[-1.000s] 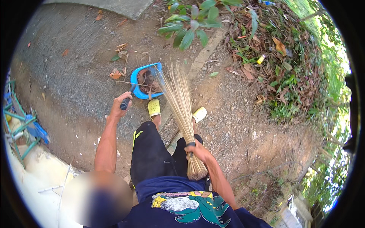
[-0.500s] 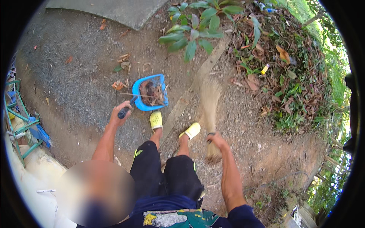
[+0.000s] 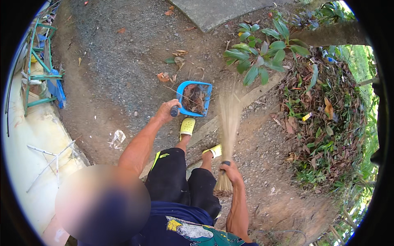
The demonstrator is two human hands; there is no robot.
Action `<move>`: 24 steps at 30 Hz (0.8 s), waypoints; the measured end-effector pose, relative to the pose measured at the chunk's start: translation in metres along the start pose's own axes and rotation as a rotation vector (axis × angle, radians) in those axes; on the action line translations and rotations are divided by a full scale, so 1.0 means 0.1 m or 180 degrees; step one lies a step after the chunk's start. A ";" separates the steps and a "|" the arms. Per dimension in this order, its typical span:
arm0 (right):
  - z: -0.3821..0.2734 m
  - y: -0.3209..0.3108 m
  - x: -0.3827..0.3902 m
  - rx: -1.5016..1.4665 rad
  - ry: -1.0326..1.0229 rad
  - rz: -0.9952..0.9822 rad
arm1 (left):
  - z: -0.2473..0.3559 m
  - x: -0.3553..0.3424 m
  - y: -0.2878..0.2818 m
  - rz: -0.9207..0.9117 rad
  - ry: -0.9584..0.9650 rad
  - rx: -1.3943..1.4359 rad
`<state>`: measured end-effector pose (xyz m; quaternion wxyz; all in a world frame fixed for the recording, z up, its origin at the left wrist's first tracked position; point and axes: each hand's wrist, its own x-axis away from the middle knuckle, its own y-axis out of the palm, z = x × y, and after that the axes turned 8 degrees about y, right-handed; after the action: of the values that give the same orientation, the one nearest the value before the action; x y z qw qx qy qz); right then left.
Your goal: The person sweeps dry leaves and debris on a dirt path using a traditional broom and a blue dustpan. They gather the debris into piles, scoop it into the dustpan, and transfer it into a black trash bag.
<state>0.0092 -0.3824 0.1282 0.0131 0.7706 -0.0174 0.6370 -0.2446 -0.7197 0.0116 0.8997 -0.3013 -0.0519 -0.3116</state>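
My left hand [image 3: 167, 110] grips the black handle of a blue dustpan [image 3: 183, 109] that rests on the dirt and holds dry leaves, twigs and debris. My right hand [image 3: 232, 171] is closed round the dark band of a stick broom [image 3: 225, 135] near its bound top. The broom's long pale bristles reach up just right of the dustpan and are blurred by motion. My feet in yellow clogs [image 3: 186, 127] stand below the pan, on either side of a narrow concrete strip.
A leaf pile [image 3: 318, 147] lies at right, below a green plant [image 3: 258, 65]. A concrete slab [image 3: 207, 12] edges the top. At left are a pale wall [image 3: 28, 151], green frame pieces [image 3: 43, 100] with blue plastic, a white plastic scrap [image 3: 117, 138], and scattered leaves.
The broom has swung outward to the dustpan's right from across my legs. The view has shifted, so ground, plant and pan appear further right. My left hand still holds the pan.
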 end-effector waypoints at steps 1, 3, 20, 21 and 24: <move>-0.09 0.13 -0.02 0.0032 0.0019 -0.0213 | 0.02 -0.01 0.02 0.0032 -0.0026 0.0047; -0.16 0.32 0.19 0.0171 0.0073 -0.0385 | 0.02 0.02 0.00 0.0143 -0.0038 0.0099; 2.06 -1.99 2.23 -0.0760 0.0309 0.0696 | 1.37 0.83 0.17 -0.0051 0.0529 -0.0116; 2.35 -2.12 2.11 -0.0819 0.0127 0.1026 | 1.49 0.86 0.26 -0.0138 0.0388 -0.0185; 2.94 -2.53 1.77 -0.1213 0.0155 0.1101 | 1.90 0.76 0.60 -0.0225 0.0538 -0.0015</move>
<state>0.3417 -0.1435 0.2477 0.0494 0.7241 -0.2683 0.6334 -0.1298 -0.6133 0.1572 0.8886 -0.2740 0.0143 -0.3676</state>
